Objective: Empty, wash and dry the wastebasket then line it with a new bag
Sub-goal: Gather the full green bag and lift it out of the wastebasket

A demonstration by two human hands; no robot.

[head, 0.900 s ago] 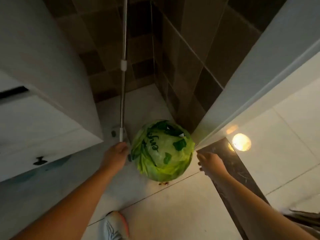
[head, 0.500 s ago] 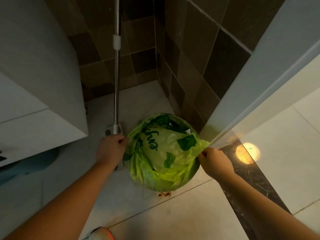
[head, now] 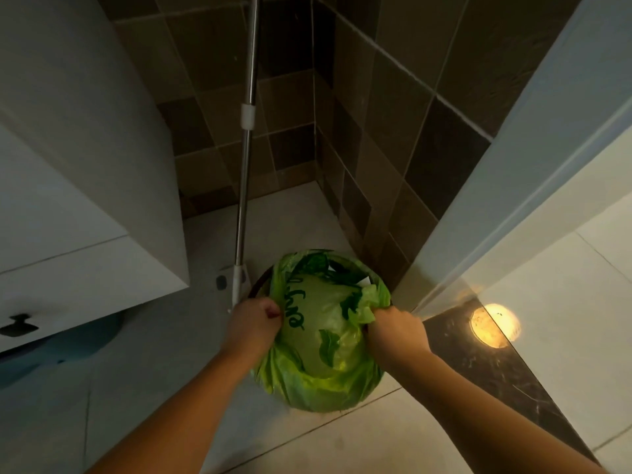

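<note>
Presently the thin green plastic bag (head: 321,340), between both grips in the round wastebasket on the floor, is pinched by left hand (head: 254,325) & right hand (head: 396,328), prob. for gathering and lift-out.

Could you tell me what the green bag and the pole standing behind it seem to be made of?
The green bag looks like thin, glossy plastic film: it crumples into fine folds and bunches where the left hand and right hand grip it. The pole looks like polished metal, from its bright straight highlights, with a white, probably plastic, collar.
</note>
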